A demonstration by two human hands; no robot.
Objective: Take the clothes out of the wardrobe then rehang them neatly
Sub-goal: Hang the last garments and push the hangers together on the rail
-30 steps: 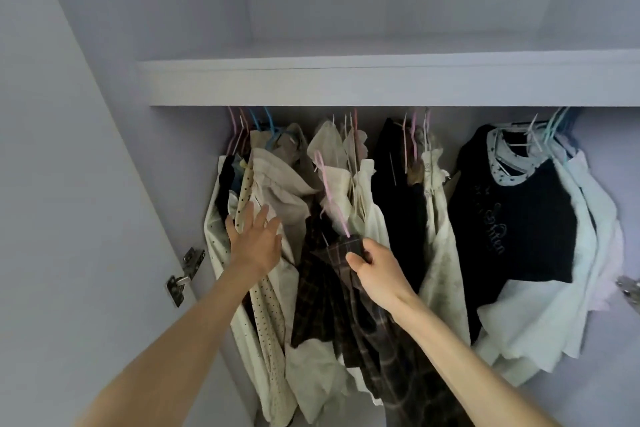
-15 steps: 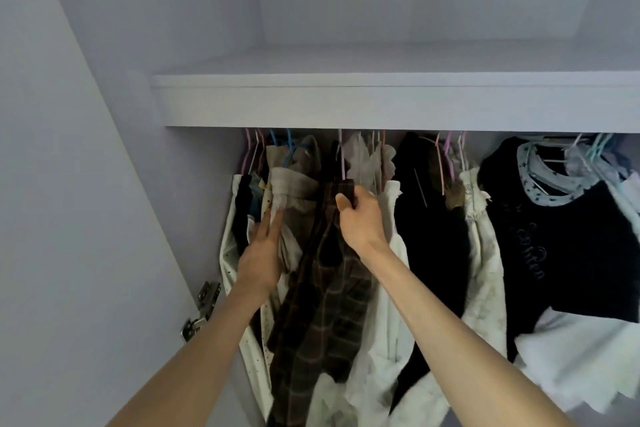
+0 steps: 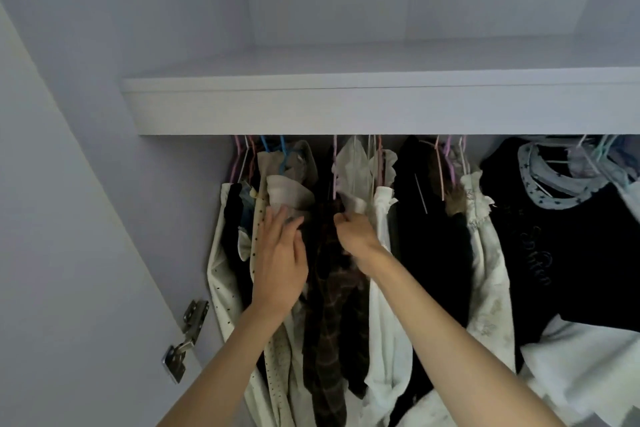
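Gripping: our right hand (image 3: 355, 236) pinches the dark plaid garment (image 3: 329, 315) near its pink hanger (image 3: 335, 170).
Pressing: our left hand (image 3: 280, 263), fingers straight, pushes the beige shirt (image 3: 287, 196) aside.

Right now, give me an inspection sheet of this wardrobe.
Surface: white shelf above the hanging space; nothing seen on it.
Job's things: dark plaid garment hangs among pale shirts; black top further right, all crowded on coloured hangers.
Clutter: nothing seen.
Hands: left hand lies flat on the pale garments left of the plaid; right hand grips the plaid's top.
Cables: nothing seen.
Surroundings: open door with metal hinge at left.
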